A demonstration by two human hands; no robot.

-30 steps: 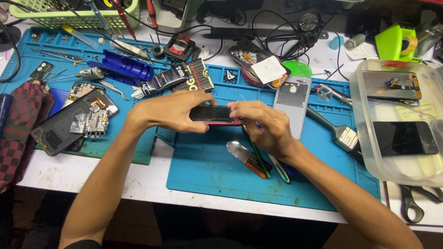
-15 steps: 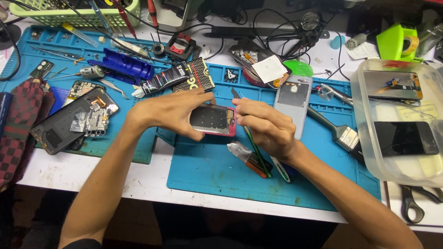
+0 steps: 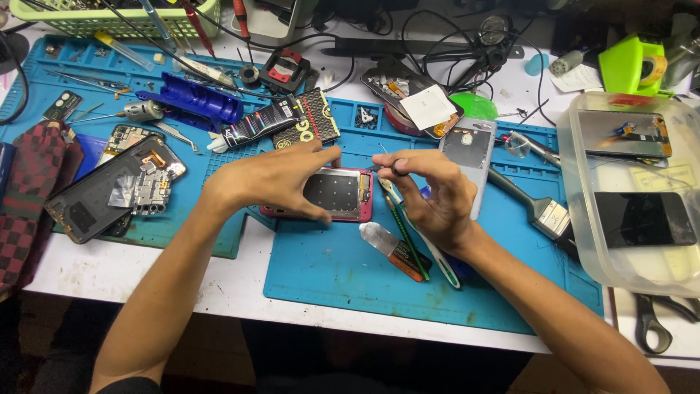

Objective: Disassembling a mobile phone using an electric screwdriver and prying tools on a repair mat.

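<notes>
A pink-framed phone (image 3: 339,193) lies flat on the blue work mat (image 3: 328,277), its dark inner face up. My left hand (image 3: 270,179) covers its left part, thumb and fingers spread over the frame and pressing it down. My right hand (image 3: 437,193) hovers at the phone's right edge. Its thumb and forefinger are pinched on a thin dark tool (image 3: 390,162) whose tip points toward the phone's top right corner. What kind of tool it is cannot be made out.
Pry tools and a pencil (image 3: 397,252) lie under my right wrist. A grey back cover (image 3: 470,149) and a brush (image 3: 539,208) sit to the right, then a clear tray (image 3: 583,219) holding phones. An opened black phone (image 3: 102,193) and a blue case (image 3: 193,106) lie left.
The phone, held up on edge between both hands a second ago, has turned and now lies flat on the mat. My right hand has let go of it and pinches a thin tool.
</notes>
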